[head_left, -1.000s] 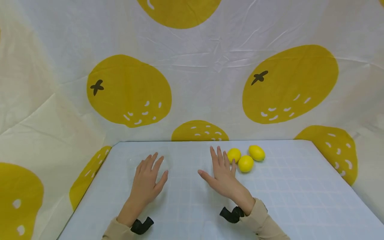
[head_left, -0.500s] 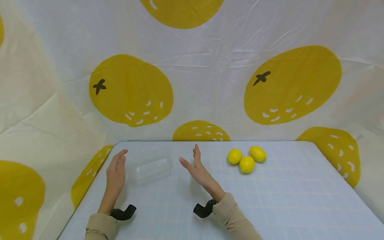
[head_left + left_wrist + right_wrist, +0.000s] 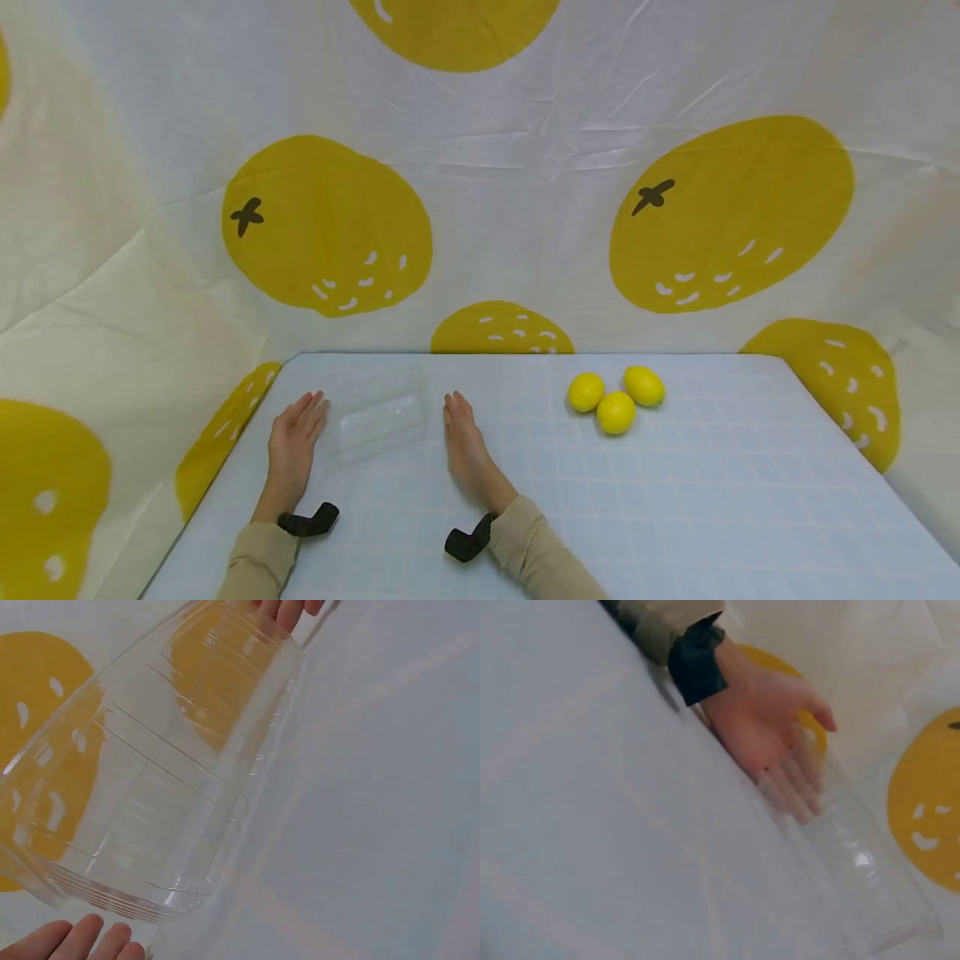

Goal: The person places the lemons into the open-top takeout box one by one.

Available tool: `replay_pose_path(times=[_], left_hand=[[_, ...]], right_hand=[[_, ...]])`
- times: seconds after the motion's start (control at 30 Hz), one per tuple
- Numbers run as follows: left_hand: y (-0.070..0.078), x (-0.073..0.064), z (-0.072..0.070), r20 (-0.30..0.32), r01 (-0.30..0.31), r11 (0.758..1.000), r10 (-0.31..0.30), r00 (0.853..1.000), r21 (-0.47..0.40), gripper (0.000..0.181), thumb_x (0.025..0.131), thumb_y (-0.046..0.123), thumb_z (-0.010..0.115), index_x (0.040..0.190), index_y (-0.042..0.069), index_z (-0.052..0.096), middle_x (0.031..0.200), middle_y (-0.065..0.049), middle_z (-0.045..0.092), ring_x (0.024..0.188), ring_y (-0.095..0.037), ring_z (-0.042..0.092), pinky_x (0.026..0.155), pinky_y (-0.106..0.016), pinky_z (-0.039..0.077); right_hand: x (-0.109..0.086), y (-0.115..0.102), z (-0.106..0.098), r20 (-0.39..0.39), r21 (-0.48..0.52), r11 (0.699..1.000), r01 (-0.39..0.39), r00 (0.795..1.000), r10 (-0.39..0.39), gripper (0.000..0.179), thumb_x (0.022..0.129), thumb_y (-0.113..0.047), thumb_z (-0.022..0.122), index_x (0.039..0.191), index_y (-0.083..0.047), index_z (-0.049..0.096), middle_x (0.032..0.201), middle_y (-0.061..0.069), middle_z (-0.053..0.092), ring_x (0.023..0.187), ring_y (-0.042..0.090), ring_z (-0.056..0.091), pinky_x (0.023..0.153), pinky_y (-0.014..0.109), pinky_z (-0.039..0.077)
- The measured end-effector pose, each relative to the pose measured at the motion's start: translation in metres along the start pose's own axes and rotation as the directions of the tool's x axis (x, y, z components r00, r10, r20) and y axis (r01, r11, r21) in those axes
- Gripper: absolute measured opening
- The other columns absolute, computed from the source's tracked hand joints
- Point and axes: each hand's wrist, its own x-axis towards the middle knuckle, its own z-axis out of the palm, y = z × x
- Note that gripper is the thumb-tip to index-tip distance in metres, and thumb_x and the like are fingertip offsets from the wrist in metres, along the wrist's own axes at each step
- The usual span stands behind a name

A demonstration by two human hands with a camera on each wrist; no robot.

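A clear plastic container [image 3: 381, 419] sits on the left part of the table, its ribbed walls showing in the left wrist view. My left hand [image 3: 292, 450] stands on edge at its left side, fingers straight, palm turned inward. On the other side my right hand [image 3: 470, 454] faces it, fingers also straight and together, with a gap to the container in the head view. Nothing is held in either hand. The right wrist view shows the left hand's palm [image 3: 761, 724] beyond the container, which overlaps its fingertips there.
Three yellow lemons [image 3: 617, 412] lie grouped at the back right of the table [image 3: 675, 517], which has a pale checked cover. Behind it hangs a white cloth [image 3: 517, 208] printed with large yellow fruit. Each wrist wears a black camera mount [image 3: 469, 539].
Both hands moved left from over the table, the left uncovering the container and the right leaving the lemons. Most recently the right hand has turned on edge and come down beside it.
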Motion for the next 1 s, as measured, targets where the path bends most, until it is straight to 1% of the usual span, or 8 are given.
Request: replay_pose_path(times=[0.1,0.23,0.43,0.57,0.67,0.8,0.9,1.0], left_hand=[[-0.005,0.003,-0.002,0.047,-0.009,0.998,0.006,0.999,0.058,0.064,0.11,0.034,0.02,0.155,-0.009,0.004,0.162,-0.026,0.009,0.15,-0.034,0.016,0.122,-0.035,0.013],[-0.01,0.005,-0.005,0.063,-0.013,0.994,0.006,0.998,0.109,0.063,0.11,0.034,0.024,0.154,-0.009,0.01,0.161,-0.022,0.02,0.148,-0.028,0.026,0.121,-0.033,0.018],[-0.016,0.004,-0.01,0.075,-0.057,0.99,0.047,0.996,0.132,0.048,0.11,0.031,0.024,0.15,0.005,0.033,0.154,-0.013,0.039,0.139,-0.019,0.042,0.119,-0.031,0.026],[-0.018,0.002,-0.008,0.072,-0.07,0.988,0.061,0.996,0.135,0.047,0.11,0.032,0.024,0.149,0.006,0.033,0.148,-0.009,0.047,0.136,-0.017,0.046,0.118,-0.032,0.027],[-0.017,0.001,-0.003,0.039,-0.038,0.987,0.032,0.999,0.159,0.053,0.11,0.036,0.026,0.152,0.003,0.025,0.15,-0.011,0.044,0.138,-0.02,0.042,0.119,-0.033,0.025],[-0.015,-0.001,0.005,0.002,0.001,0.982,-0.002,1.0,0.187,0.062,0.109,0.04,0.025,0.155,0.0,0.014,0.158,-0.022,0.029,0.145,-0.03,0.03,0.121,-0.036,0.019],[-0.017,-0.003,0.011,-0.016,0.0,0.979,0.003,1.0,0.204,0.063,0.11,0.039,0.022,0.156,-0.001,0.008,0.159,-0.025,0.023,0.148,-0.034,0.023,0.122,-0.037,0.015],[-0.02,-0.005,0.017,-0.04,-0.015,0.973,0.024,0.999,0.23,0.06,0.11,0.036,0.021,0.156,-0.001,0.008,0.16,-0.022,0.024,0.148,-0.031,0.023,0.122,-0.038,0.014]], right_hand=[[0.0,0.007,-0.005,0.026,-0.013,1.0,0.013,1.0,-0.012,0.075,0.107,-0.04,0.032,0.155,-0.001,-0.01,0.164,0.019,-0.006,0.151,0.031,-0.007,0.122,0.042,-0.005],[0.001,0.011,-0.009,0.046,-0.003,0.999,0.046,0.998,-0.046,0.074,0.107,-0.039,0.032,0.155,0.001,-0.007,0.164,0.021,-0.003,0.151,0.033,-0.005,0.122,0.044,-0.004],[-0.003,0.015,-0.01,0.076,-0.038,0.998,0.04,0.996,-0.037,0.074,0.107,-0.041,0.032,0.156,0.002,-0.004,0.165,0.019,-0.001,0.152,0.031,-0.002,0.122,0.043,-0.003],[-0.006,0.015,-0.009,0.084,-0.059,0.998,0.036,0.996,-0.031,0.069,0.108,-0.037,0.03,0.156,0.001,-0.003,0.165,0.018,0.0,0.152,0.031,-0.001,0.122,0.044,-0.002],[-0.008,0.015,-0.01,0.089,-0.063,0.997,0.037,0.996,-0.031,0.065,0.109,-0.03,0.029,0.157,0.0,-0.003,0.165,0.018,-0.002,0.152,0.031,-0.002,0.122,0.043,-0.001],[-0.011,0.013,-0.009,0.11,-0.09,0.995,0.038,0.994,-0.028,0.067,0.108,-0.028,0.03,0.157,-0.002,-0.007,0.165,0.018,-0.007,0.152,0.03,-0.006,0.122,0.044,0.0],[-0.014,0.012,-0.007,0.125,-0.113,0.993,0.033,0.992,-0.019,0.07,0.107,-0.032,0.031,0.157,-0.003,-0.009,0.165,0.017,-0.01,0.151,0.029,-0.008,0.122,0.044,0.0],[-0.016,0.012,-0.006,0.127,-0.125,0.992,0.03,0.992,-0.014,0.072,0.107,-0.034,0.032,0.157,-0.004,-0.011,0.165,0.016,-0.011,0.151,0.029,-0.009,0.122,0.044,0.0]])
